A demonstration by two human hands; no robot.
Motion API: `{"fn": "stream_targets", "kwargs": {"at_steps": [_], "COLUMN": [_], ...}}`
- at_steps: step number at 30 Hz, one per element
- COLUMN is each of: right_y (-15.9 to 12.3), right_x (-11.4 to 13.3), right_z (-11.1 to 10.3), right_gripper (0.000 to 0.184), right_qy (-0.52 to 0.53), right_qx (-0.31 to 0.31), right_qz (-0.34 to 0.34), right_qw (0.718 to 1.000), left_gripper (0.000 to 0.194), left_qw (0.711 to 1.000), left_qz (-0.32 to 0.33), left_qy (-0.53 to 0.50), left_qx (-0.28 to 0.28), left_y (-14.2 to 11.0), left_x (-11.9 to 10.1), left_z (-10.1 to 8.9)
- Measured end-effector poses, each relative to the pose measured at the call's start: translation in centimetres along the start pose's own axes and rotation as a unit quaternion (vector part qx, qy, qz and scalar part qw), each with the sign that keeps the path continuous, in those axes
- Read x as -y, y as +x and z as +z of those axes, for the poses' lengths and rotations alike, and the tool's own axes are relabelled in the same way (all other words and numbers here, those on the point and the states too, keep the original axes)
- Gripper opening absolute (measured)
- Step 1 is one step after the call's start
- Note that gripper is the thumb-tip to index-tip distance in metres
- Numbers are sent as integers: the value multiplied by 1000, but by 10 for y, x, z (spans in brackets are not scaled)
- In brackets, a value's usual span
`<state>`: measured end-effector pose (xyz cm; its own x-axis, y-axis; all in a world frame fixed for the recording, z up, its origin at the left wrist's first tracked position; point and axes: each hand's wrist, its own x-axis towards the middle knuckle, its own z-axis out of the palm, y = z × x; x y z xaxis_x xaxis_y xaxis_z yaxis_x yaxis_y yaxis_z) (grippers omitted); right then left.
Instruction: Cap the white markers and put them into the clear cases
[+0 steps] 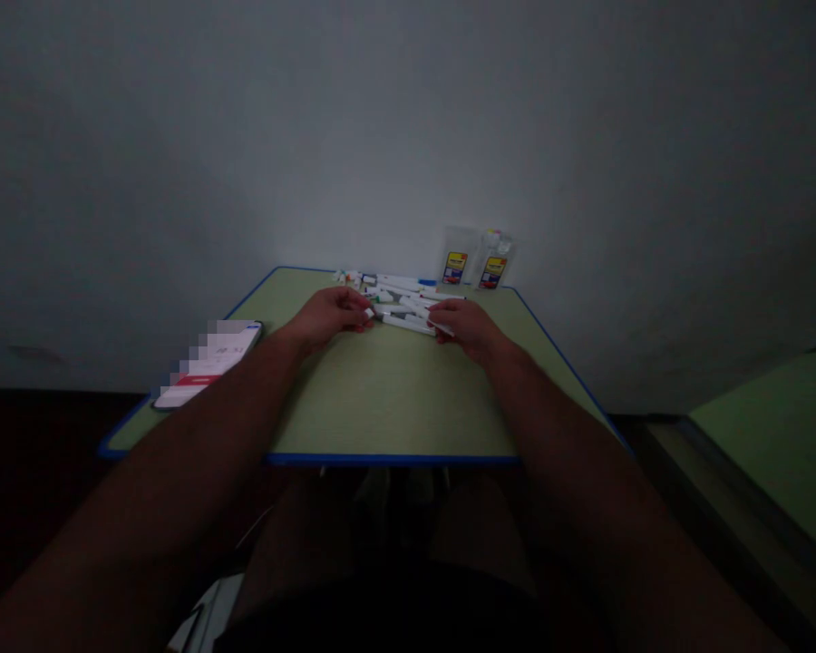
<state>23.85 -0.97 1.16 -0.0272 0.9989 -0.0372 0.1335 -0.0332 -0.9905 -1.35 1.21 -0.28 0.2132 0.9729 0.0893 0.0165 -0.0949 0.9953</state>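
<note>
Head view: left hand (333, 315) pinches white cap (368, 313); right hand (467, 327) pinches marker (409, 324); loose pens (403, 283) beyond, counter's (394, 399) far side.

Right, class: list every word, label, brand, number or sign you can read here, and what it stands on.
No text reads clearly.
Left clear plastic pouch: its printed label is too small and blurred.
Right clear plastic pouch: likewise unreadable.
Smartphone: screen marks blurred, partly pixelated.
White markers: no lettering can be made out.
</note>
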Motion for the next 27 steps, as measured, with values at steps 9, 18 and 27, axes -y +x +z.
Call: {"fn": "stream_targets", "kwargs": {"at_steps": [9,18,27], "right_y": [-2,1,1], "right_x": [1,-6,-7], "right_z": [-3,-2,1], "right_gripper": [7,6,6], "right_qy": [6,-38,-57], "right_qx": [2,18,30], "right_qz": [-8,-32,-42], "right_qw": [1000,999,997], "left_gripper": [17,16,26], "left_qw": [999,1000,999], "left_qz": [-20,-19,-15], "left_qy": [-20,-8,8], "left_qx": [-14,1,33], "left_y": [0,-1,-2], "left_x": [-1,-1,1], "left_z": [1,3,7]}}
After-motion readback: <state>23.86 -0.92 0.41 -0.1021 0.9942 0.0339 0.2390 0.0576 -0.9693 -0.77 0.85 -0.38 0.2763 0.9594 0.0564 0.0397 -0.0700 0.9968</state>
